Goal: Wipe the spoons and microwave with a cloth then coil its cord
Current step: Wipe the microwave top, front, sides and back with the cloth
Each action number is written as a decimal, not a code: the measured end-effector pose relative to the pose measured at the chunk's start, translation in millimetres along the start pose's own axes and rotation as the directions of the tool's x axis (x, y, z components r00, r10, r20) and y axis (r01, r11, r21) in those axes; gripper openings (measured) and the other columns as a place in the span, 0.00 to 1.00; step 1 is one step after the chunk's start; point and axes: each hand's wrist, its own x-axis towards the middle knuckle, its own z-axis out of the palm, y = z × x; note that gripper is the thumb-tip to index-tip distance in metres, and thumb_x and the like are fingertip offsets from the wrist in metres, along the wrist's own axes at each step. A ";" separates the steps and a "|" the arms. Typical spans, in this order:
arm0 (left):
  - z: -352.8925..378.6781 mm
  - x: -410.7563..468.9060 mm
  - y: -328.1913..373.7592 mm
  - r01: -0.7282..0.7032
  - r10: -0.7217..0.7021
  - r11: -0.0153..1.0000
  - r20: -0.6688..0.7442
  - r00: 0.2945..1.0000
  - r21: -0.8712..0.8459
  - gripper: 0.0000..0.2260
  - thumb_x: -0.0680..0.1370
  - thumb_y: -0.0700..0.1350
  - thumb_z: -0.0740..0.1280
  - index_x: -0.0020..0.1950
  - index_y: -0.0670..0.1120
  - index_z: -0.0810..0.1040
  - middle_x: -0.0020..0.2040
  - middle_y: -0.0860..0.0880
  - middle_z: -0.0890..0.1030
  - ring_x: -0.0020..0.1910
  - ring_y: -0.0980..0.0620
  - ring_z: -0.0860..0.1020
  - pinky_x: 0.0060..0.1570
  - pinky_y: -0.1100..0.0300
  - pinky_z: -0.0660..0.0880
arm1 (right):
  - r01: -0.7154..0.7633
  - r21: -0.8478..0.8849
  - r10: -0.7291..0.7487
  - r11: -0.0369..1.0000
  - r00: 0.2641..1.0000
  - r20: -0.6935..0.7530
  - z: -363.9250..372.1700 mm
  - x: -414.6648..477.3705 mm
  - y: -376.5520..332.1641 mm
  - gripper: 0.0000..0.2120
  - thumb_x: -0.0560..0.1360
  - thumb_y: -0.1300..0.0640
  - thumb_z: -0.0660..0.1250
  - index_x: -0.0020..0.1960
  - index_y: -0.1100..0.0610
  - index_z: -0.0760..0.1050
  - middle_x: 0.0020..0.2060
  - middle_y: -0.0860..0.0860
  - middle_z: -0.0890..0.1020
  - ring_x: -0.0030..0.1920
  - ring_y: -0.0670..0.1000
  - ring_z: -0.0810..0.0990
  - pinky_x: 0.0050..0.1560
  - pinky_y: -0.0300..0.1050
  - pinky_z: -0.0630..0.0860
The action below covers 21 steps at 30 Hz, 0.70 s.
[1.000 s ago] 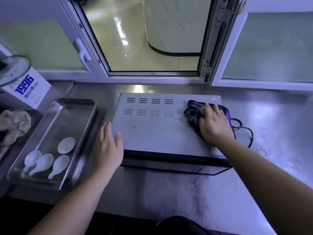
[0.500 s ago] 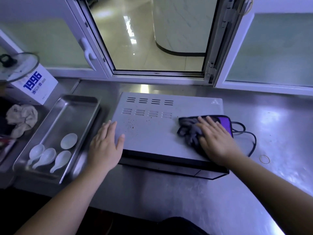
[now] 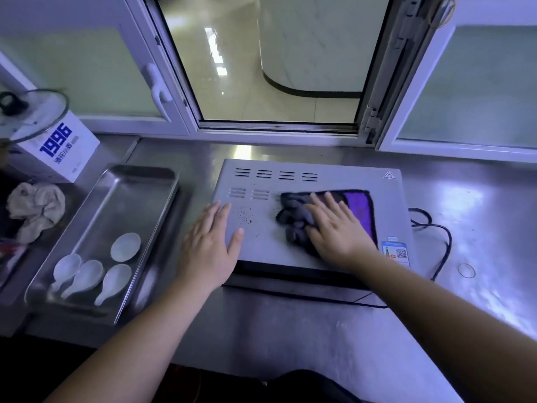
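One steel counter (image 3: 479, 205) runs under the window and carries one microwave (image 3: 319, 175), seen from above, its grey top speckled with dark crumbs near the vents. To its left sits one metal tray (image 3: 136, 199) holding four white spoons (image 3: 125, 247): three lie side by side at the near end, the fourth just behind them. Further left are one white box (image 3: 64, 152) printed 1996, one glass lid (image 3: 37, 114) resting on it, and one crumpled beige rag (image 3: 35, 210). One dark cloth (image 3: 293, 216) with a purple face lies on the right half of the microwave top. The right hand (image 3: 337, 231) presses flat on it, fingers straight and slightly fanned. The left hand (image 3: 209, 248) rests flat on the top's left edge, fingers together, thumb splayed out. One black cord (image 3: 441, 237) loops loose on the counter just right of the microwave, with one rubber band (image 3: 466, 270) near it. Since half a second ago, the cloth and right hand have slid leftward towards the crumbs, more purple shows, and the left hand lies further onto the top
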 end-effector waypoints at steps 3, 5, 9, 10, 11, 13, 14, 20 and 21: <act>-2.7 11.5 -3.2 -0.061 0.061 0.998 0.010 0.998 -0.015 0.33 0.81 0.64 0.48 0.81 0.48 0.64 0.81 0.48 0.65 0.80 0.48 0.64 0.75 0.48 0.64 | 0.138 -0.047 -0.136 0.989 0.990 0.032 9.7 -39.8 -7.7 0.30 0.81 0.41 0.47 0.79 0.50 0.63 0.82 0.47 0.57 0.83 0.54 0.50 0.80 0.56 0.52; -3.7 18.2 -5.1 -0.112 0.112 0.993 0.013 0.994 -0.022 0.32 0.82 0.63 0.49 0.81 0.48 0.64 0.81 0.49 0.66 0.79 0.48 0.65 0.74 0.47 0.66 | 0.153 -0.055 -0.149 0.987 0.986 0.069 8.1 -61.9 0.4 0.29 0.82 0.41 0.45 0.81 0.47 0.59 0.82 0.44 0.52 0.83 0.49 0.45 0.81 0.53 0.48; -5.5 32.3 -10.0 -0.165 0.166 0.985 0.016 0.986 -0.043 0.31 0.82 0.63 0.49 0.80 0.49 0.65 0.80 0.50 0.66 0.79 0.49 0.65 0.74 0.46 0.66 | 0.068 -0.064 -0.065 0.996 0.997 0.048 1.8 -86.1 23.8 0.29 0.82 0.42 0.44 0.81 0.47 0.59 0.82 0.42 0.49 0.82 0.46 0.42 0.81 0.52 0.47; -6.2 35.4 -11.2 -0.170 0.171 0.984 0.012 0.985 -0.049 0.31 0.82 0.63 0.49 0.80 0.49 0.65 0.80 0.50 0.66 0.79 0.49 0.65 0.74 0.46 0.67 | 0.023 -0.063 -0.021 0.998 0.999 0.037 1.1 -87.3 29.4 0.29 0.82 0.42 0.43 0.81 0.46 0.58 0.82 0.41 0.49 0.82 0.45 0.42 0.81 0.52 0.48; -7.0 37.9 -12.4 -0.175 0.176 0.983 0.011 0.984 -0.053 0.30 0.82 0.63 0.49 0.80 0.49 0.65 0.80 0.50 0.67 0.79 0.49 0.65 0.74 0.46 0.67 | -0.026 -0.061 0.027 0.998 1.000 0.015 0.6 -86.4 35.1 0.29 0.82 0.42 0.43 0.81 0.46 0.59 0.82 0.41 0.49 0.82 0.45 0.42 0.81 0.51 0.48; -8.3 41.4 -15.4 -0.181 0.182 0.981 0.006 0.983 -0.064 0.30 0.83 0.63 0.49 0.80 0.50 0.65 0.80 0.50 0.67 0.78 0.49 0.66 0.73 0.45 0.67 | -0.134 -0.043 0.133 0.990 0.991 -0.032 -0.2 -78.0 46.3 0.30 0.81 0.41 0.43 0.80 0.45 0.59 0.82 0.40 0.51 0.82 0.44 0.44 0.82 0.49 0.47; -8.7 42.9 -17.3 -0.186 0.186 0.980 0.003 0.982 -0.070 0.30 0.83 0.63 0.49 0.80 0.50 0.65 0.79 0.50 0.68 0.78 0.48 0.66 0.73 0.45 0.68 | -0.184 -0.030 0.183 0.982 0.982 -0.046 -1.3 -70.6 51.9 0.30 0.80 0.41 0.43 0.80 0.44 0.59 0.82 0.41 0.52 0.82 0.44 0.45 0.81 0.48 0.46; -10.2 44.4 -32.3 -0.178 0.178 0.982 -0.001 0.984 -0.068 0.29 0.83 0.62 0.50 0.79 0.49 0.66 0.78 0.49 0.69 0.77 0.48 0.68 0.72 0.47 0.68 | -0.398 0.060 0.402 0.915 0.911 -0.091 -15.8 -4.5 71.4 0.26 0.83 0.46 0.50 0.81 0.43 0.55 0.83 0.43 0.53 0.83 0.49 0.47 0.81 0.52 0.46; -10.7 43.5 -33.8 -0.174 0.175 0.982 0.002 0.985 -0.066 0.29 0.83 0.62 0.50 0.79 0.50 0.66 0.78 0.50 0.69 0.76 0.48 0.68 0.71 0.47 0.68 | -0.428 0.079 0.434 0.900 0.896 -0.091 -18.4 7.4 69.3 0.26 0.83 0.45 0.49 0.81 0.42 0.54 0.83 0.43 0.52 0.83 0.49 0.47 0.81 0.52 0.45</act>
